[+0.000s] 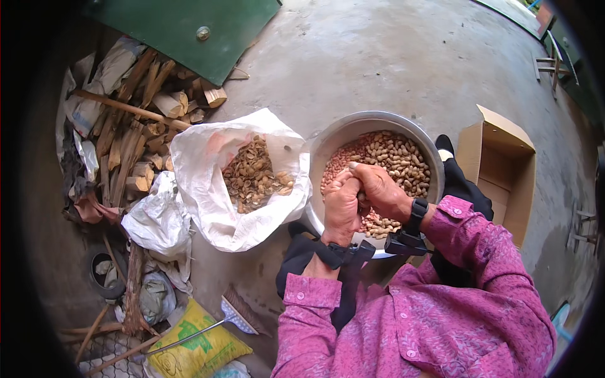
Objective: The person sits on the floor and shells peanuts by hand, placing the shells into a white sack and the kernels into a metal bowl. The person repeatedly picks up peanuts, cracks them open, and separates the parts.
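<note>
Head view: left hand (342,206) and right hand (386,191) curled together, hold unclear, above the round silver metal basin (335,137); slipping could have dropped debris among its small red kernels (335,165).

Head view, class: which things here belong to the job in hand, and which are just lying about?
Seem part of the job:
- left hand and right hand, together over the metal basin
- unshelled peanuts
- pink kernels
- white sack holding brown shells

Seem just lying about:
- firewood
- cardboard box
- yellow bag

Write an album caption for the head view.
Left hand and right hand meet above a metal basin of peanuts, beside a white sack of peanut shells.
</note>
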Demonstrator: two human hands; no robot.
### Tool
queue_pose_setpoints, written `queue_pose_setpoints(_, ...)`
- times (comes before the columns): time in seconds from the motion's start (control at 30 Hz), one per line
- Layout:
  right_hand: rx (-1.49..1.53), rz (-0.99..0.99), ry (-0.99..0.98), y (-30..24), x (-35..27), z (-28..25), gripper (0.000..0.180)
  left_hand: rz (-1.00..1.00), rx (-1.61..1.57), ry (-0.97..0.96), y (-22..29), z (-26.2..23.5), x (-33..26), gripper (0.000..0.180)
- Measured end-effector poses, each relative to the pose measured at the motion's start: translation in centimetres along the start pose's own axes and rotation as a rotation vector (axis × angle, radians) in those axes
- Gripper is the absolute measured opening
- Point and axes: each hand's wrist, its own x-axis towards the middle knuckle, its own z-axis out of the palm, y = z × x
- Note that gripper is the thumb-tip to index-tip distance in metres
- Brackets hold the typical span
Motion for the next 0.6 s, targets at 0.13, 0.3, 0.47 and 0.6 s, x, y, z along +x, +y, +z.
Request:
queue_pose_setpoints(0.13,0.087,-0.026,0.014,0.7,1.3,-1.9,0.047,-0.015,0.141,0.014,1.2,0.7,-0.3,0.010)
queue_pose_setpoints(0.3,-0.014,-0.121,0.006,-0.2,1.0,-4.2,0.040,-0.020,0.350,0.101,2.4,0.9,-1.6,0.020)
queue_pose_setpoints(0.47,-0.141,-0.031,-0.137,-0.1,0.3,-3.9,0.028,-0.015,0.445,0.055,2.1,0.3,-2.0,0.021)
queue_pose_setpoints(0.6,-0.147,-0.010,-0.175,0.3,0.6,-4.1,0.025,-0.072,0.433,0.033,2.5,0.6,-2.1,0.019)
